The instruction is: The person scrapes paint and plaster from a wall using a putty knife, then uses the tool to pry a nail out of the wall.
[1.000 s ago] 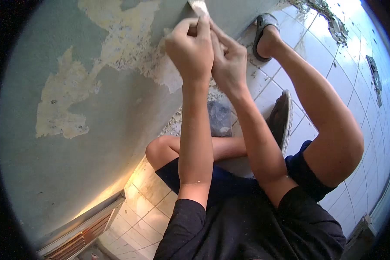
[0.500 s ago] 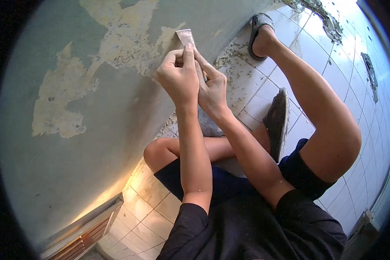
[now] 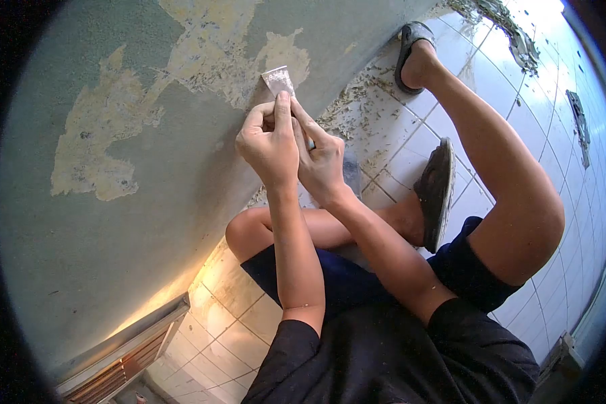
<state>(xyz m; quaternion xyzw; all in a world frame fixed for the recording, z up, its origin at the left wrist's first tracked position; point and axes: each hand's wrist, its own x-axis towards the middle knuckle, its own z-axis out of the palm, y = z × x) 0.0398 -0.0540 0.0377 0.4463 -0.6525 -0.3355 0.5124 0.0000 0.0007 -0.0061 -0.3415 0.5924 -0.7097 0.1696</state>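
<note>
A scraper (image 3: 279, 81) with a flat, whitish-specked metal blade rests its edge against the grey-green wall (image 3: 182, 155), by a patch of bare, pale plaster (image 3: 212, 47). Both hands are closed together round its lower part, and the handle is mostly hidden. My left hand (image 3: 273, 138) has its thumb on the base of the blade. Just to the right and touching it, my right hand (image 3: 322, 158) wraps the handle from the other side, its index finger stretched up towards the blade.
Paint flakes (image 3: 357, 111) lie on the white tiled floor (image 3: 411, 155) along the wall's foot. Larger peeled strips (image 3: 512, 34) lie farther off. My sandalled feet and bent legs are at the right. A slatted frame (image 3: 124, 360) stands at the lower left.
Both hands and the scraper have moved down and slightly left along the wall. More of the right-hand plaster patch shows above the blade. The view has shifted slightly.
</note>
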